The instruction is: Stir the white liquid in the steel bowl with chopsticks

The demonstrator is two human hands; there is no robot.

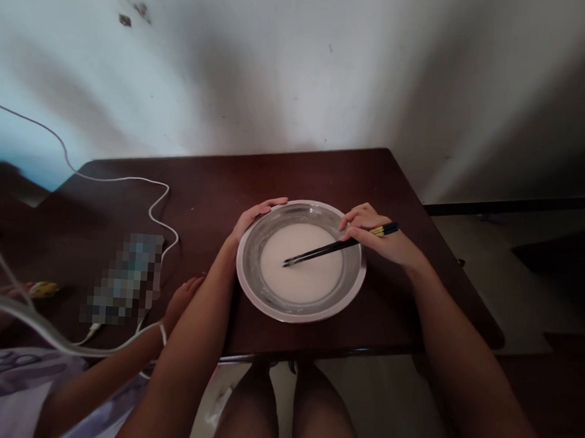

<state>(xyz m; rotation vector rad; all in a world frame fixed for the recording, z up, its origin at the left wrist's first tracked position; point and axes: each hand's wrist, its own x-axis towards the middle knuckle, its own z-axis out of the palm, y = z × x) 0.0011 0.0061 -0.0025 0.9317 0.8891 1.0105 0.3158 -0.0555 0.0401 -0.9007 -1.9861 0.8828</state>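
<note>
A round metal bowl (pixel 348 286) holding a pale, milky liquid (pixel 301 273) sits on a dark wooden table (pixel 213 200). My left hand (pixel 255 218) grips the bowl's far left rim. My right hand (pixel 379 237) holds a pair of dark chopsticks (pixel 335 247) with yellow and blue ends. Their tips dip into the liquid near the bowl's middle.
Another person's hand (pixel 181 301) and forearm rest on the table's near left edge. A white cable (pixel 124 184) snakes across the left side, beside a blurred object (pixel 125 277). A plain wall stands behind the table. The floor opens to the right.
</note>
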